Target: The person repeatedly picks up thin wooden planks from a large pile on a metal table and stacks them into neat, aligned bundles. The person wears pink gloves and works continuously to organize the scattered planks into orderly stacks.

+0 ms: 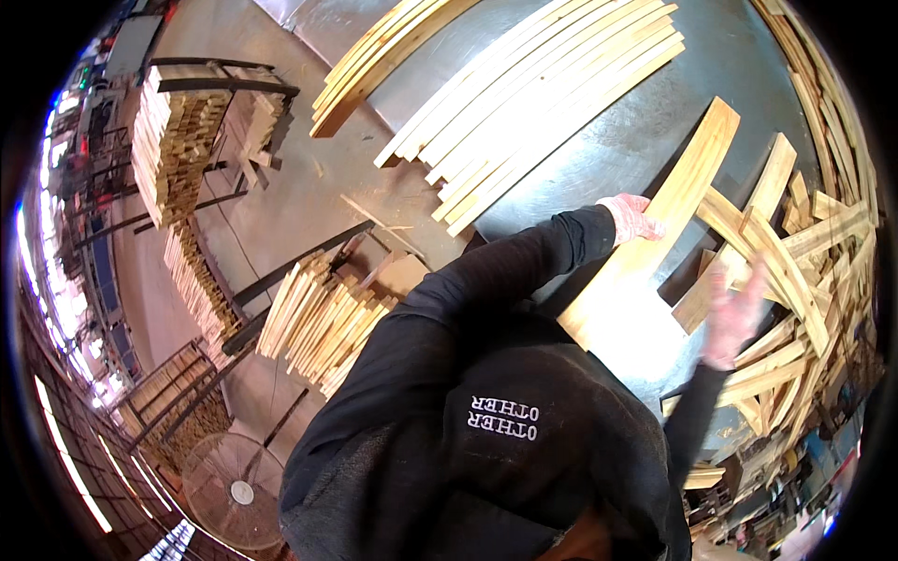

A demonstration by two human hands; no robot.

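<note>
My left hand point(632, 220), in a pinkish-white work glove, grips the left edge of a wide wooden board point(690, 176) near its middle. The board slants from near my body up to the far right, and glare washes out the metal near its close end. To the right of the board, my right hand point(735, 313) is raised with its fingers spread and nothing in it, slightly blurred. Beside and beyond this hand lies a jumbled pile of wooden pieces point(803, 280), some crossing over each other.
Long wooden strips point(552, 84) lie side by side on the metal table point(599, 159), with another bundle point(383, 61) farther left. Racks of stacked wood point(182, 140) stand on the floor at left. Near my left elbow is a cart of boards point(323, 313); a round fan point(241, 491) stands lower left.
</note>
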